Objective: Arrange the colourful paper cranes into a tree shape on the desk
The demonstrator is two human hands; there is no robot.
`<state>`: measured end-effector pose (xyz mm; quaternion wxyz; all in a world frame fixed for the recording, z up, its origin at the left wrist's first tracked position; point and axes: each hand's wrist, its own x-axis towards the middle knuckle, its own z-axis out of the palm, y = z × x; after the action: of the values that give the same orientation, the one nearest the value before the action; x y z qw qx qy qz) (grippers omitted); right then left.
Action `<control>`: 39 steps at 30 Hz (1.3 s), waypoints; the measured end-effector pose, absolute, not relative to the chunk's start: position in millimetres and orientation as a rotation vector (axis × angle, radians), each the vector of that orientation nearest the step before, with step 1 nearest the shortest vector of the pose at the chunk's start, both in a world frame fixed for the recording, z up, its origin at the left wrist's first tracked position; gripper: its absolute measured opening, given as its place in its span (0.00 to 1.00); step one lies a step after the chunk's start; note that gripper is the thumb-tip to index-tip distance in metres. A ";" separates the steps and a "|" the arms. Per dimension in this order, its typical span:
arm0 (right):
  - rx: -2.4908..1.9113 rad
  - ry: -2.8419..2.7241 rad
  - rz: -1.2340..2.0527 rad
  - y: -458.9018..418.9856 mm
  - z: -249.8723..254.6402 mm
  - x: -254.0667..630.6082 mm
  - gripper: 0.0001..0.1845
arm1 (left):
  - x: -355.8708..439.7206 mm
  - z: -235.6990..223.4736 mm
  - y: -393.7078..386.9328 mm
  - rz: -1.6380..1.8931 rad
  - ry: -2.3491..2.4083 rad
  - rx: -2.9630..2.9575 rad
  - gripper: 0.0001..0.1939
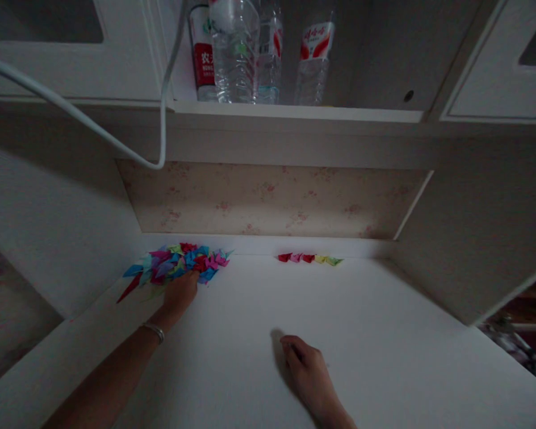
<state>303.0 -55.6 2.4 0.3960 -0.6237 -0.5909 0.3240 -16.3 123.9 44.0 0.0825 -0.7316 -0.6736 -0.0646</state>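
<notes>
Paper pile [172, 262]: against the left grip [181, 293]; fingertips hidden, hold cannot be determined. Overlap within the pile could snag, spilling paper. Paper row [308, 258]: well ahead of the right grip [307, 366], loosely curled over the tabletop [245, 316], hold indeterminable; careless brushing could scatter the row.

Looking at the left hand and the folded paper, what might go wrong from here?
The left hand is at a heap of multicoloured folded-paper shapes, so lifting one might drag or crush neighbours. A short row of red, pink, yellow and green folded-paper shapes could be brushed crooked.
</notes>
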 end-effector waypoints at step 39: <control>-1.624 -1.592 0.745 -54.2 -1.5 304.6 0.17 | -5.5 52.8 129.1 -0.128 -1.811 -2.347 0.16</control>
<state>304.6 -54.2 -1.5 0.3659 -0.6316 -0.6191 0.2897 -5.5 129.1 52.8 0.0868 -0.7880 -0.6080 -0.0430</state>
